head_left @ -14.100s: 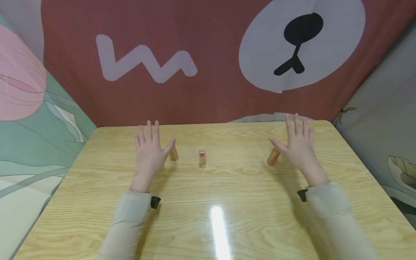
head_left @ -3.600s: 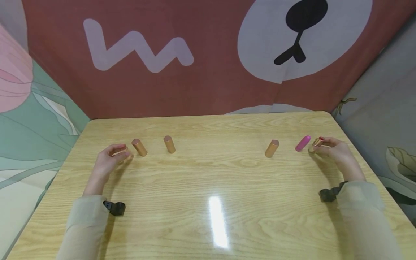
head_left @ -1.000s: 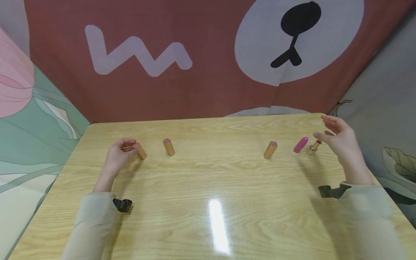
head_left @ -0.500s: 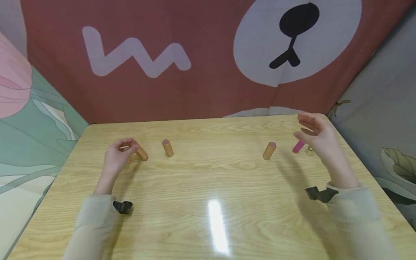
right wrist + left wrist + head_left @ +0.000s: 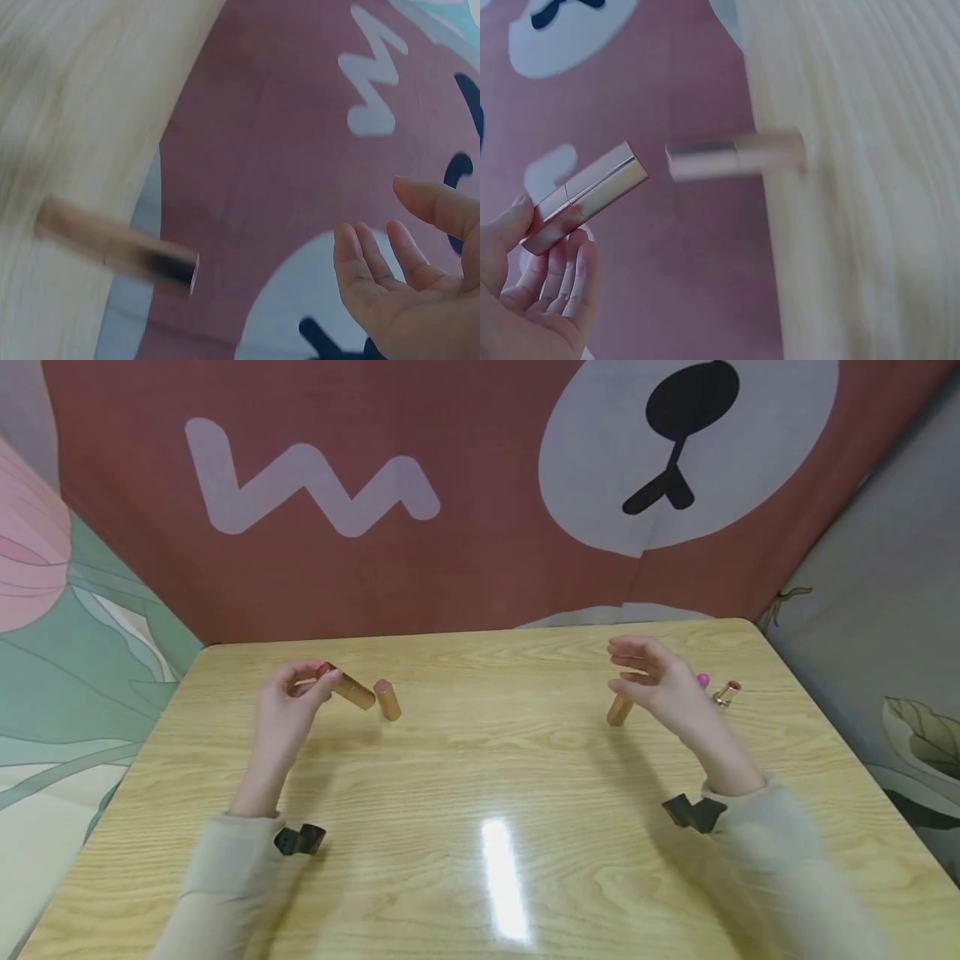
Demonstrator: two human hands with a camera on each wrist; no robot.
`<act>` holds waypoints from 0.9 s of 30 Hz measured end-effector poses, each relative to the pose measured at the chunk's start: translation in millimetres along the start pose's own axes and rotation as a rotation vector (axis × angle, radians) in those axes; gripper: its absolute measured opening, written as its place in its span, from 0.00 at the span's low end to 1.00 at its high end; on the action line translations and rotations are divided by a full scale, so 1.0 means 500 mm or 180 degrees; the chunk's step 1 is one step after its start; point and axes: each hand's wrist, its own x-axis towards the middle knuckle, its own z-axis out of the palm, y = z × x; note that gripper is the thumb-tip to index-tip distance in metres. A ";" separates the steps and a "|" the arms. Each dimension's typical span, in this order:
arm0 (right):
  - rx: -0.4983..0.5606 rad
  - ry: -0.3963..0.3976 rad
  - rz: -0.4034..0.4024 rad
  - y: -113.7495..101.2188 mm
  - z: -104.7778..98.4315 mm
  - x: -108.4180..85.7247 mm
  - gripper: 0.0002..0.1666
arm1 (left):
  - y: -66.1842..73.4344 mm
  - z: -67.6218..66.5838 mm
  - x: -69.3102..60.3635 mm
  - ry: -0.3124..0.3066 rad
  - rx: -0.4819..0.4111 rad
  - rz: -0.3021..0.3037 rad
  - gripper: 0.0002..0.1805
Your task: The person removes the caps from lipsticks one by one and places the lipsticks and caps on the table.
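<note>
My left hand (image 5: 288,703) pinches a rose-gold lipstick tube (image 5: 352,690) by its upper end, tilted and raised off the table. In the left wrist view the thumb and fingers grip that tube (image 5: 585,196) at one end. A second gold lipstick tube (image 5: 387,700) stands just right of it. On the other side, my right hand (image 5: 660,685) hovers behind and above a third gold lipstick tube (image 5: 618,711), partly covering it. In the right wrist view its loosely bent fingers hold nothing, apart from the blurred tube (image 5: 116,244).
Beyond the right hand, an uncapped lipstick (image 5: 729,692) with a red tip stands on the table, beside a magenta bullet-shaped item (image 5: 702,680) mostly hidden by the hand. The wood-grain table (image 5: 480,760) meets a printed red cloth (image 5: 480,560) at its back edge.
My left hand has lifted the leftmost gold tube, tilting it rightward towards the second tube. My right hand has moved left from the uncapped lipstick to the standing gold tube.
</note>
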 end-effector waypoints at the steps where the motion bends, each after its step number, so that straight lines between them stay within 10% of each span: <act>1: 0.0011 -0.0054 -0.0001 -0.003 0.008 0.002 0.29 | 0.007 0.007 -0.003 -0.0060 -0.0050 0.0041 0.29; 27: 0.0281 -0.0895 -0.0246 -0.036 0.202 0.012 0.24 | 0.108 0.217 -0.073 -0.1381 -0.1046 0.0011 0.17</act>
